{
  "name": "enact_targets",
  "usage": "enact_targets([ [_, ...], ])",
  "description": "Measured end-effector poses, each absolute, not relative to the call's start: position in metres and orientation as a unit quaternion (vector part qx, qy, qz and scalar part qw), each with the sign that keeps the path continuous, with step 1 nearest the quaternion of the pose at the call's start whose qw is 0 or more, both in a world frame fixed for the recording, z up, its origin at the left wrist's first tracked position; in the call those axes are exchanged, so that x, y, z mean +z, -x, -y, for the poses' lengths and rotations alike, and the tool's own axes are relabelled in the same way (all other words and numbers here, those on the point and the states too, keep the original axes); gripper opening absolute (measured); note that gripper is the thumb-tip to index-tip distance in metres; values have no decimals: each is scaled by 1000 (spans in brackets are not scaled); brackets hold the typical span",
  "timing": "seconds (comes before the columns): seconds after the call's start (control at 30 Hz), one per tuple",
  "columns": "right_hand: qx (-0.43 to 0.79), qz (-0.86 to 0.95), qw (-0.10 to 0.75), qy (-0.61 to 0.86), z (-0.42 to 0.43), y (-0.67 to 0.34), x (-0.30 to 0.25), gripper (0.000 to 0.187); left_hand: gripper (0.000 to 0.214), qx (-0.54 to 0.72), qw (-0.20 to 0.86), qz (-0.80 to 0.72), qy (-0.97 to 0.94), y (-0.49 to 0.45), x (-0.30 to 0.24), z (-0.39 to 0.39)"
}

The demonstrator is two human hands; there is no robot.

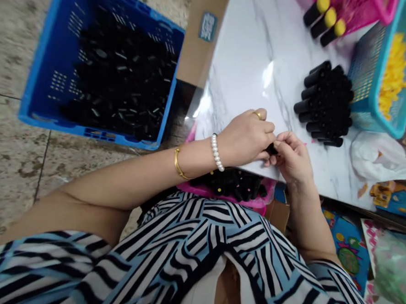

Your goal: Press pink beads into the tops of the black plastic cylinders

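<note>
Both hands meet over the near edge of the white marbled table (241,81). My left hand (247,134), with a ring and a pearl bracelet at the wrist, is closed around a small black tube (271,149). Most of that tube is hidden by the fingers. Thumb and fingers of my right hand (294,155) pinch at its end; whether they hold a further small part cannot be seen. Below the hands, a pink basket (269,192) holds black tubes, some with yellow or pink ends. A stack of black tubes (326,104) lies on the table to the right.
On the left floor stands a blue crate (97,134) full of black tubes, beside a cardboard box (200,55). A teal basket (365,84) of yellow pieces, a pink basket (362,15), three yellow-capped black tubes (323,22) and a white plastic bag (378,156) are at the right.
</note>
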State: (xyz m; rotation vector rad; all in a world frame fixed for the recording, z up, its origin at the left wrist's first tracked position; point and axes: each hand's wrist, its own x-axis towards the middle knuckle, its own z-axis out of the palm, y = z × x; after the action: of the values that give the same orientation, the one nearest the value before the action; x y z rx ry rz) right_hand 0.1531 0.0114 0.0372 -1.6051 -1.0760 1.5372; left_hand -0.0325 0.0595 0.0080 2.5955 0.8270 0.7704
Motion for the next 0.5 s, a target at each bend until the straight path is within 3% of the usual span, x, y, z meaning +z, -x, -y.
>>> enact_targets([
  [0.23,610,387,342,601,-14,-158,48,30,35,281,148,-292,-902,29,6,-61],
  [0.5,600,427,277,617,-26,-155,53,38,34,223,174,-287,-915,36,24,-63],
])
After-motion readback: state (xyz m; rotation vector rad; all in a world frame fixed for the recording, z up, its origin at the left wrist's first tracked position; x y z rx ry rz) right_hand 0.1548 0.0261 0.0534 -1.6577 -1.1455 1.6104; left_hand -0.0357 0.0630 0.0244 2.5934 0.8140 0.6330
